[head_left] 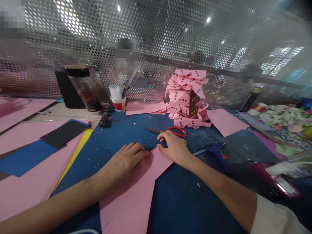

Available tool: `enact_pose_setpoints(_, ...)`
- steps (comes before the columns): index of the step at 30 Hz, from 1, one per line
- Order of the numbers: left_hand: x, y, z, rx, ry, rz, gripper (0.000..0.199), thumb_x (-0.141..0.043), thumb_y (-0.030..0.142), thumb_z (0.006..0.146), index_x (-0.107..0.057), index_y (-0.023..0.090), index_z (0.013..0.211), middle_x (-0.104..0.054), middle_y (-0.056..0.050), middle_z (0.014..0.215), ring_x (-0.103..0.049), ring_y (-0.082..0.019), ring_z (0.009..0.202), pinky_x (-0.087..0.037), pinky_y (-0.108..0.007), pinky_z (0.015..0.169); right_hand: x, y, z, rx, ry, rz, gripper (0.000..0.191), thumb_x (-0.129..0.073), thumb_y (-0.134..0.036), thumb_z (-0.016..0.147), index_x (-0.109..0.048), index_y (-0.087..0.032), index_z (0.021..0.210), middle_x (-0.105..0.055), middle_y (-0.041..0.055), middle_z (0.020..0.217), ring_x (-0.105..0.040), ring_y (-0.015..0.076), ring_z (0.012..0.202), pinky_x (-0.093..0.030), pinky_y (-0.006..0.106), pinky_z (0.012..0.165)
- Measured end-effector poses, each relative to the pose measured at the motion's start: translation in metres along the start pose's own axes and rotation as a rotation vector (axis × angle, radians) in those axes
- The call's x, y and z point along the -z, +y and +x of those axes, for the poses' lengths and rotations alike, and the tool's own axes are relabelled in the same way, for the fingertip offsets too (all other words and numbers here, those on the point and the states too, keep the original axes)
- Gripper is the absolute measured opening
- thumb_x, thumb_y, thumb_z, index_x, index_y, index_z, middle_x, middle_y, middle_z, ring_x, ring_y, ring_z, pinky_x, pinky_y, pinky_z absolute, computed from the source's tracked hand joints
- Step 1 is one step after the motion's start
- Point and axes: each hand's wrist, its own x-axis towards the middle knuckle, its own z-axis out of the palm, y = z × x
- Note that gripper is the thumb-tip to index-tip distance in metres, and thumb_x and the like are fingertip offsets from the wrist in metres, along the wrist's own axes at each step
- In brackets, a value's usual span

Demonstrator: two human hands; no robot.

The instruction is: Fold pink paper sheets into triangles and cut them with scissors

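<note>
A pink sheet of paper [136,201] lies on the blue table in front of me, its far part folded over to the right. My left hand [128,159] rests on its left side, palm down, fingers stretched out and holding nothing. At the far right corner of the sheet is my right hand [174,148], its thumb and curved fingers apart and nothing seen between them. Just beyond its fingertips lie red-handled scissors [179,131]. A bit of yellow handle [184,142] shows behind that hand, mostly hidden.
A pink paper model [186,100] stands at the back. Right of me lie a blue glue gun [216,151] and a magenta device [278,180]. Stacked pink sheets [29,191] with blue and black pieces fill the left. Behind them stand a jar [85,87] and paper cup [118,103].
</note>
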Motion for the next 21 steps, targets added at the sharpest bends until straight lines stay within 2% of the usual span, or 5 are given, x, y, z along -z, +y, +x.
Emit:
enact_pose_setpoints(5, -0.003, -0.008, -0.001, -0.017, -0.068, 0.054, 0.043, -0.046, 0.009, 0.098, -0.06, 0.024, 0.136, -0.062, -0.008, 0.11, -0.058, -0.021, 0.095, -0.047, -0.037, 0.087, -0.001, 0.0, 0.0, 0.011, 0.003, -0.003, 0.019, -0.069, -0.018, 0.084, -0.062, -0.023, 0.101, -0.065, -0.0002, 0.102, -0.065, 0.0149, 0.098, -0.046, 0.028, 0.077)
enact_pose_setpoints(11, -0.003, -0.005, 0.002, 0.001, -0.084, 0.104, 0.037, -0.045, 0.015, 0.1, -0.061, 0.023, 0.133, -0.06, -0.008, 0.105, -0.055, -0.021, 0.091, -0.046, -0.038, 0.083, 0.001, -0.006, -0.002, -0.001, -0.002, -0.03, 0.021, -0.074, -0.025, 0.083, -0.062, -0.023, 0.101, -0.065, 0.0004, 0.103, -0.066, 0.0161, 0.097, -0.047, 0.029, 0.078)
enact_pose_setpoints(16, -0.004, -0.007, -0.003, 0.001, -0.083, 0.103, 0.036, -0.047, 0.011, 0.097, -0.062, 0.022, 0.128, -0.061, -0.008, 0.109, -0.055, -0.022, 0.095, -0.046, -0.039, 0.087, -0.002, -0.016, -0.007, 0.033, 0.043, -0.143, 0.031, -0.078, -0.04, 0.081, -0.064, -0.022, 0.103, -0.065, 0.0046, 0.108, -0.063, 0.0246, 0.105, -0.045, 0.04, 0.093)
enact_pose_setpoints(21, -0.003, -0.006, -0.006, -0.007, -0.062, 0.064, 0.029, -0.048, 0.014, 0.1, -0.064, 0.021, 0.123, -0.062, -0.009, 0.111, -0.055, -0.022, 0.099, -0.046, -0.039, 0.09, -0.008, -0.019, -0.007, 0.015, 0.055, -0.19, 0.036, -0.078, -0.044, 0.08, -0.065, -0.022, 0.105, -0.064, 0.0063, 0.11, -0.062, 0.0278, 0.106, -0.044, 0.044, 0.094)
